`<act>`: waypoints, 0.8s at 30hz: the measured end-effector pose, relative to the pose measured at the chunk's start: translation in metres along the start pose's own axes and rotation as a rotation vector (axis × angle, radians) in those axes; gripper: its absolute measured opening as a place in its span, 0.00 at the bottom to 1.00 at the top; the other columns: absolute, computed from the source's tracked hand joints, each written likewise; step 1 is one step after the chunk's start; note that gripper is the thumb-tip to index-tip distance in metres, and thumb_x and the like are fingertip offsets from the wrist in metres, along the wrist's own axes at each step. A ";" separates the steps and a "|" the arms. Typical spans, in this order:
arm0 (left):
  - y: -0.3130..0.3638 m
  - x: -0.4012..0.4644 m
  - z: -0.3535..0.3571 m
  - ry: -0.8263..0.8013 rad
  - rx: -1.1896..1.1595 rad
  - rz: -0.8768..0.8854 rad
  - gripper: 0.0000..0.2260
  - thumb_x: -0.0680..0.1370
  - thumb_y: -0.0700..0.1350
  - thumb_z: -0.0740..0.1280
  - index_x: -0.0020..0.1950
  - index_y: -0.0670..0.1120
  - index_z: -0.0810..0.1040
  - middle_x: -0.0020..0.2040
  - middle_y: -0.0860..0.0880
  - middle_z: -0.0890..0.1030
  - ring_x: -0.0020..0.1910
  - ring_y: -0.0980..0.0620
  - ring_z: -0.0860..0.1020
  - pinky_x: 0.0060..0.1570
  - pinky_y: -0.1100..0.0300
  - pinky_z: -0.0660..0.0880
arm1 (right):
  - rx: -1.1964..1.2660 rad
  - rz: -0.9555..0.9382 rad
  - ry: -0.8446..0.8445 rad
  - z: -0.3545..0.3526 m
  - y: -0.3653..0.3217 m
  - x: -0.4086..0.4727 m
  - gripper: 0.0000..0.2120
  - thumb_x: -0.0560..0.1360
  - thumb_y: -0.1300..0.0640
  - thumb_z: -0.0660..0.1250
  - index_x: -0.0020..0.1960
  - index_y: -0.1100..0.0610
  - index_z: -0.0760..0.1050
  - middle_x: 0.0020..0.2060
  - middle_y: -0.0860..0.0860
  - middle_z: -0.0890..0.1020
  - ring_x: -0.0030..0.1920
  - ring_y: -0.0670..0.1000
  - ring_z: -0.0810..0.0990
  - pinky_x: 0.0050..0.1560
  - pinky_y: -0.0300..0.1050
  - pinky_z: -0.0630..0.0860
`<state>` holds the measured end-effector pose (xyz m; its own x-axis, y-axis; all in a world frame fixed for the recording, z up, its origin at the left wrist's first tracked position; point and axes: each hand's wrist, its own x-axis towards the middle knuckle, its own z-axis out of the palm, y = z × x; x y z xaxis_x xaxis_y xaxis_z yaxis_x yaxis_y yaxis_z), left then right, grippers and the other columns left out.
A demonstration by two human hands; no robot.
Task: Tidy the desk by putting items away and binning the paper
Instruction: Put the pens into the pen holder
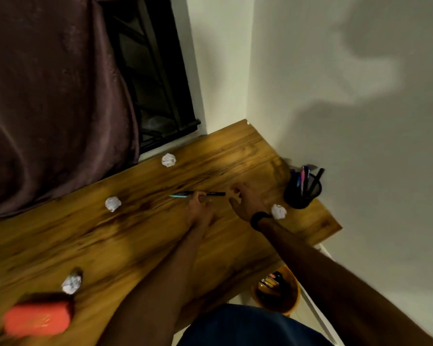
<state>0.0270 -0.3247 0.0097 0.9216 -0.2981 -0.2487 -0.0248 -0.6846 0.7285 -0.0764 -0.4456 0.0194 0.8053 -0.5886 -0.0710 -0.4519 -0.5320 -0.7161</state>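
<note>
Left hand (198,199) pinches two pens (198,194) mid-shaft, a teal one and a black one, held level just above the desk (135,236). Right hand (244,202) is spread, fingers loose, holding nothing, just right of the pens' black end.

Landmark: pen cup (302,189), against the wall at the desk's right end. Pens are left of it, well apart. One paper ball (278,211) sits just in front of the cup, right by my right wrist. Three more balls lie left of the cup: one (168,160) far back near the window, one (113,203) mid-desk, one (71,283) toward the near edge beside a red case (36,318). Orange bin (276,290) is on the floor below the cup's end of the desk.

Risks, as I judge them:
- two pens in one pinch; the shafts can scissor and one slips out on the carry
- cup already holds several pens, so tips may catch on them or tip the cup
- right wrist could knock the nearest ball off the edge, missing the bin
</note>
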 end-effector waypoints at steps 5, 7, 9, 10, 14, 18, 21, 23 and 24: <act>-0.039 0.018 -0.045 0.090 -0.028 -0.097 0.14 0.74 0.46 0.67 0.59 0.45 0.76 0.58 0.41 0.78 0.58 0.40 0.77 0.58 0.49 0.74 | -0.193 0.013 -0.174 0.026 -0.031 0.028 0.20 0.77 0.59 0.64 0.69 0.55 0.70 0.67 0.56 0.70 0.66 0.58 0.71 0.61 0.52 0.74; -0.050 0.027 -0.060 0.081 0.030 -0.145 0.16 0.74 0.50 0.68 0.60 0.47 0.76 0.60 0.44 0.78 0.60 0.42 0.76 0.58 0.50 0.74 | -0.253 0.024 -0.201 0.033 -0.041 0.041 0.21 0.77 0.61 0.64 0.70 0.54 0.69 0.69 0.57 0.68 0.67 0.59 0.71 0.63 0.53 0.73; -0.057 0.038 -0.070 0.034 0.124 -0.209 0.16 0.75 0.53 0.67 0.61 0.49 0.76 0.62 0.46 0.77 0.63 0.44 0.74 0.59 0.51 0.73 | -0.312 0.031 -0.213 0.039 -0.046 0.052 0.21 0.78 0.61 0.64 0.70 0.55 0.69 0.70 0.56 0.69 0.66 0.60 0.72 0.62 0.54 0.74; -0.060 0.043 -0.073 0.008 0.147 -0.230 0.17 0.75 0.54 0.67 0.61 0.50 0.76 0.63 0.47 0.77 0.64 0.44 0.73 0.59 0.51 0.72 | -0.331 0.027 -0.218 0.042 -0.048 0.057 0.20 0.78 0.61 0.64 0.69 0.55 0.70 0.69 0.56 0.70 0.65 0.60 0.73 0.61 0.54 0.75; -0.063 0.056 -0.077 -0.047 0.188 -0.235 0.21 0.74 0.58 0.68 0.62 0.49 0.75 0.64 0.46 0.75 0.66 0.43 0.72 0.60 0.50 0.72 | -0.344 -0.025 -0.269 0.055 -0.037 0.059 0.16 0.77 0.58 0.65 0.64 0.51 0.76 0.61 0.54 0.76 0.61 0.57 0.75 0.57 0.51 0.76; -0.053 0.063 -0.073 0.008 0.197 -0.181 0.19 0.74 0.56 0.70 0.61 0.51 0.73 0.62 0.47 0.76 0.63 0.44 0.73 0.57 0.52 0.73 | -0.302 0.105 -0.143 0.062 -0.016 0.036 0.13 0.77 0.54 0.63 0.61 0.52 0.76 0.62 0.53 0.76 0.59 0.57 0.76 0.54 0.51 0.77; -0.047 0.069 -0.061 -0.040 0.222 -0.073 0.19 0.73 0.53 0.71 0.62 0.54 0.73 0.67 0.47 0.72 0.67 0.44 0.70 0.58 0.51 0.72 | -0.183 0.138 -0.061 0.062 -0.003 0.020 0.11 0.77 0.60 0.64 0.58 0.57 0.77 0.59 0.56 0.76 0.59 0.58 0.76 0.57 0.52 0.75; -0.047 0.072 -0.049 -0.057 0.282 0.044 0.16 0.73 0.52 0.72 0.59 0.56 0.77 0.70 0.46 0.67 0.70 0.42 0.65 0.64 0.49 0.68 | -0.029 0.183 0.024 0.061 0.007 0.013 0.08 0.76 0.61 0.66 0.55 0.58 0.79 0.56 0.56 0.78 0.55 0.54 0.78 0.57 0.49 0.75; -0.048 0.072 -0.044 -0.056 0.325 0.122 0.12 0.73 0.53 0.71 0.56 0.57 0.79 0.69 0.47 0.68 0.69 0.42 0.65 0.65 0.48 0.66 | 0.044 0.229 0.074 0.060 0.011 0.012 0.07 0.76 0.59 0.68 0.54 0.58 0.79 0.53 0.55 0.80 0.53 0.52 0.79 0.55 0.47 0.75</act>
<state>0.1120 -0.2839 -0.0149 0.8818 -0.4203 -0.2138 -0.2634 -0.8151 0.5160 -0.0486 -0.4222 -0.0311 0.6527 -0.7346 -0.1853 -0.6013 -0.3534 -0.7166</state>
